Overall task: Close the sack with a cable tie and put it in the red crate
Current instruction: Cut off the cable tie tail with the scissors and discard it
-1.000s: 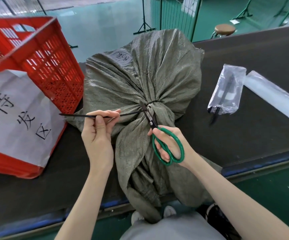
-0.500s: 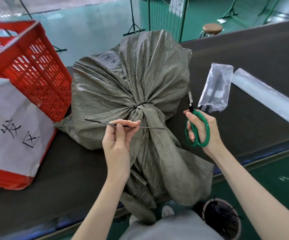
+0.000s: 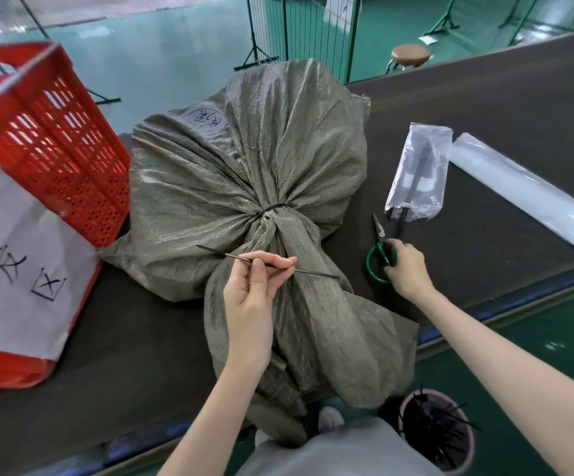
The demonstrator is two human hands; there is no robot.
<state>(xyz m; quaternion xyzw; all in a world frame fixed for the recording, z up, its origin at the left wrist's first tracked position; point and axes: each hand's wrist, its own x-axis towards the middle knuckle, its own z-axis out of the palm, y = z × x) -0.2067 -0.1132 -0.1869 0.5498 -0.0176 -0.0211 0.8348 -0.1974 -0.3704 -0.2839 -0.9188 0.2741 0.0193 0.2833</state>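
A grey-green woven sack [image 3: 244, 166] lies on the dark table, its neck gathered and bound by a black cable tie [image 3: 273, 208]. My left hand [image 3: 251, 286] hovers over the sack's loose neck and pinches a cut-off black strip of cable tie [image 3: 316, 273] between thumb and fingers. My right hand [image 3: 405, 266] rests on the table to the right of the sack, fingers closed on the green handles of a pair of scissors [image 3: 380, 250] whose blades lie flat and point away from me. The red crate [image 3: 48, 149] stands tilted at the left.
A white paper sheet [image 3: 14, 255] with black characters hangs over the crate's near side. A clear bag of black cable ties [image 3: 419, 173] and a long clear plastic roll [image 3: 526, 197] lie at the right. A bin of cut tie ends [image 3: 436, 434] stands on the green floor by my feet.
The scissors cut the tie's tail at the sack's neck. My right hand then carried them right and lowered them to the table. My left hand drew the cut strip toward me.
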